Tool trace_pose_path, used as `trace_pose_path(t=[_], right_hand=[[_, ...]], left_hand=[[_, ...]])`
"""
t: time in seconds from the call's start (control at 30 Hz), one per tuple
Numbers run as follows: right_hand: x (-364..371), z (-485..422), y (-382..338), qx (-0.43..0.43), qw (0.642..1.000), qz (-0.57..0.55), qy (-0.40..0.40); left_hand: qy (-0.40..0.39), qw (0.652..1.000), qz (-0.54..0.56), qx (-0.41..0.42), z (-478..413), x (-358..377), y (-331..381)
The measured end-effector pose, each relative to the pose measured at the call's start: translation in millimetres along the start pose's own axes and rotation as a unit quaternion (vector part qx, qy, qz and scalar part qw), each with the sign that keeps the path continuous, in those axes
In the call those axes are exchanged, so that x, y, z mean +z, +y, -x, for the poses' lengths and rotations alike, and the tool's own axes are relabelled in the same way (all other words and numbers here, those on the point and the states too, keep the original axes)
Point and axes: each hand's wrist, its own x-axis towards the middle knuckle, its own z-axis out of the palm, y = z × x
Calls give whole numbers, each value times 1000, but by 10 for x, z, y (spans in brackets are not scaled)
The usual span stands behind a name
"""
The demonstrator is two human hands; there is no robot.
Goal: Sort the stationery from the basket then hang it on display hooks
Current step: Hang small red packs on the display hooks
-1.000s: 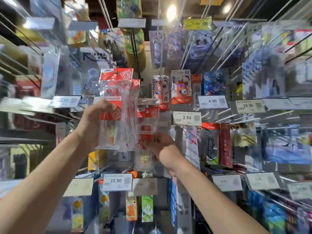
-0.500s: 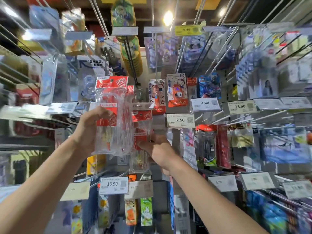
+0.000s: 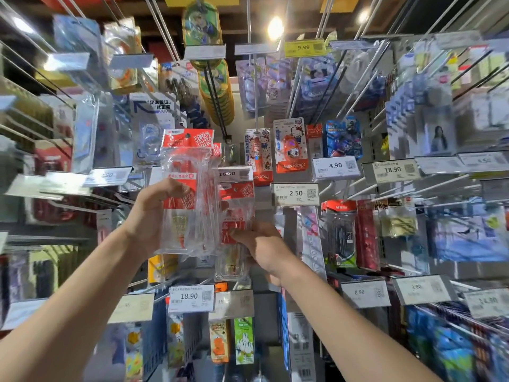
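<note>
My left hand (image 3: 154, 216) grips a stack of clear plastic stationery packets with red header cards (image 3: 187, 188), held upright in front of the display wall. To their right, my right hand (image 3: 261, 244) pinches one more red-and-clear packet (image 3: 235, 216) at its lower middle. That packet hangs just below the 16.90 price tag (image 3: 234, 173) of a display hook (image 3: 228, 150). Whether its hole sits on the hook is hidden behind the tag. The basket is out of view.
Display hooks with price tags stick out toward me all around: 2.50 (image 3: 296, 193), 4.90 (image 3: 335, 166) and 18.90 (image 3: 190, 297). Hello Kitty packets (image 3: 290, 146) hang right of centre. Long bare hook rods (image 3: 358, 86) reach out at upper right.
The view has tilted slightly upward. Both hands keep their packets; the right hand's packet has risen a little toward the 16.90 tag.
</note>
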Motion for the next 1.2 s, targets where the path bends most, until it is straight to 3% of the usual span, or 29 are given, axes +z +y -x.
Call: trace_pose_path(t=[0.47, 0.67, 0.9, 1.13, 1.2], right_hand=[[11, -90, -8, 29, 999, 25, 27], [9, -88, -36, 58, 998, 31, 20], [-2, -115, -93, 79, 996, 23, 23], [61, -238, -212, 140, 983, 92, 72], [37, -249, -215, 138, 976, 146, 80]], left_hand=[[11, 999, 37, -9, -136, -104, -196], [-35, 993, 103, -36, -248, -256, -340], [-39, 993, 105, -31, -291, -263, -377], [-9, 996, 87, -36, -258, -199, -421], [-38, 994, 94, -48, -257, -264, -488]])
